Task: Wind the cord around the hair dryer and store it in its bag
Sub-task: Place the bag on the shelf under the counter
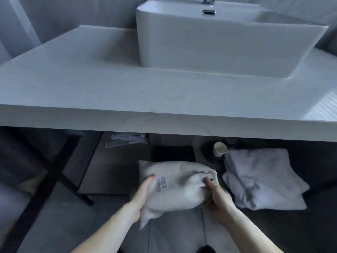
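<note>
My left hand (pixel 144 194) cups the closed bottom end of the bag (pixel 175 185), fingers curled against the cloth with the thumb on top. The bag is full and rounded, held in the air below the table's (pixel 127 114) front edge. The hair dryer itself doesn't show; I judge it is inside, cord and all, but I cannot confirm the winding. My right hand (pixel 217 196) pinches the gathered mouth of the bag, where the fabric puckers around what looks like a drawstring.

To finish well, I'd keep the left hand steady as a cradle under the weight while the right draws the mouth fully tight, then set the bag down flat on the lower shelf (pixel 109 172), mouth end not hanging over the edge.

Going left to right around it: dark crossed frame legs (pixel 54 172), some wrapped packets (pixel 125 139) at the back, a paper cup (pixel 219 148), and folded white towels (pixel 260 179) just beside the right hand. The towels and cup crowd the right side, so the free patch of shelf behind the bag looks the safer spot. Above, the sink (pixel 218 48) sits on the table.
</note>
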### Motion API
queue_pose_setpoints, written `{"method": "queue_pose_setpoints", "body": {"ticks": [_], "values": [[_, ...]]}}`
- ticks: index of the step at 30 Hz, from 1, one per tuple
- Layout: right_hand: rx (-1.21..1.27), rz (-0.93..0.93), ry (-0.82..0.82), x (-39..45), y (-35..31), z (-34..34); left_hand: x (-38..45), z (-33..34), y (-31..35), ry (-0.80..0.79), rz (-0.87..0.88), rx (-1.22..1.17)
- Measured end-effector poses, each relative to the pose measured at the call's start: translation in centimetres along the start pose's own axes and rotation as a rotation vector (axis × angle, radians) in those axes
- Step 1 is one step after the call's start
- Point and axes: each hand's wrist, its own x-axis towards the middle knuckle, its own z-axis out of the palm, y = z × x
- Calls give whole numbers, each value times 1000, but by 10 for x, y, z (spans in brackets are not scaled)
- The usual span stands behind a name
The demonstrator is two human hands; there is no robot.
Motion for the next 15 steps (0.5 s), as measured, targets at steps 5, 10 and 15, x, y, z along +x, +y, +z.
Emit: {"method": "queue_pose_setpoints", "body": {"ticks": [5, 10, 15], "values": [[-117, 54, 75, 65, 19, 10, 76, -2, -19, 65, 8, 1], [-191, 94, 138, 125, 40, 20, 121, -4, -34, 87, 16, 21], [-193, 48, 212, 159, 43, 44, 164, 0, -25, 129, 75, 31]]}}
